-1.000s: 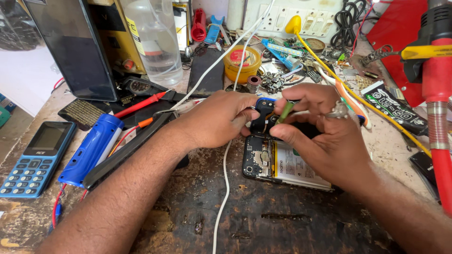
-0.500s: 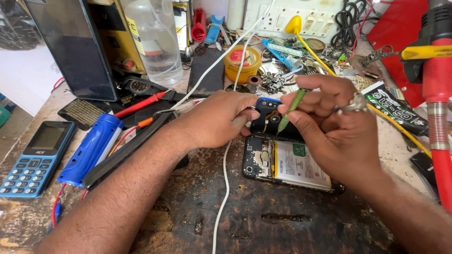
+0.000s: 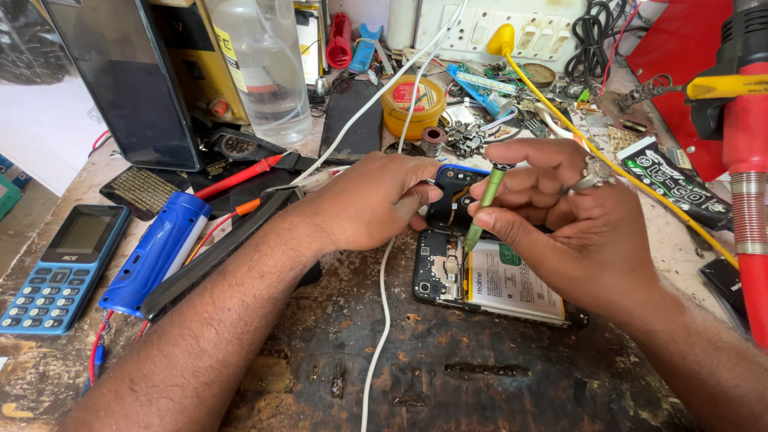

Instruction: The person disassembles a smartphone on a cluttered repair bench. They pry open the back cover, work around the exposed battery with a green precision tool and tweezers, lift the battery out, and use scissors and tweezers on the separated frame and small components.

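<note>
Lying back-open on the scarred desk (image 3: 496,376), the opened phone (image 3: 488,280) shows its battery and board. I see the right hand (image 3: 576,232) with fingers closed on a green screwdriver (image 3: 482,208), its tip down at the board. My left hand (image 3: 376,200) pinches the phone's top edge beside a white cable (image 3: 382,304).

Scarred, stained wooden workbench (image 3: 448,376), white switchboard (image 3: 472,28) behind, bright daylight.
</note>
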